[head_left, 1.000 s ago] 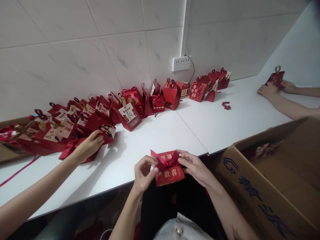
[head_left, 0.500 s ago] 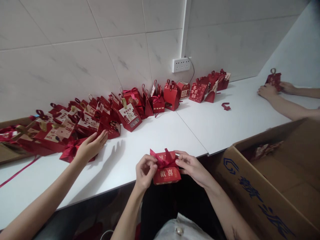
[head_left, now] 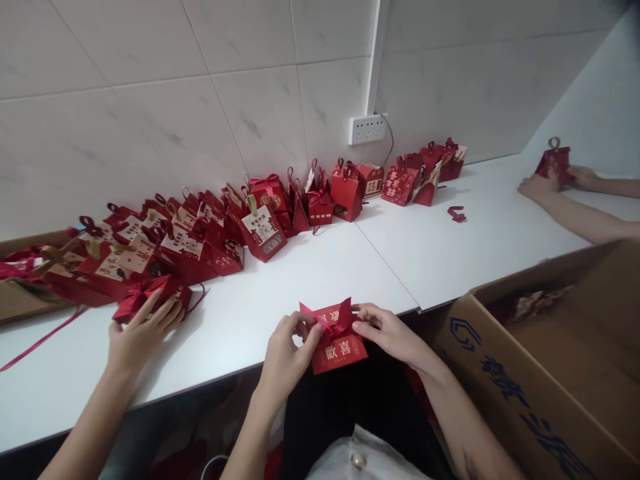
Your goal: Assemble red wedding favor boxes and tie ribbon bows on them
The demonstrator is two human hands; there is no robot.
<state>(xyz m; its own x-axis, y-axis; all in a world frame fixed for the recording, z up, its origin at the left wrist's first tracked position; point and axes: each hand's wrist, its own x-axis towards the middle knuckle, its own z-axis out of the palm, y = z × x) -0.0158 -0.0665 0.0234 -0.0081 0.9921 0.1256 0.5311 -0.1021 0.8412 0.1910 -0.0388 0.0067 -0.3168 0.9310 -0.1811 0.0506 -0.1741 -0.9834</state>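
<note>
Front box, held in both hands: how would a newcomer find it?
Start at the white table. By the middle of its near edge, the wearer's left hand and right hand hold a red box. Unlike other boxes, it has both a bow and two hands on it.

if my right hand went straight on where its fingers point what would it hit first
Probably the middle of the ribbon bow on the red box at its fingertips, with the left hand beyond; depth is unclear.
</note>
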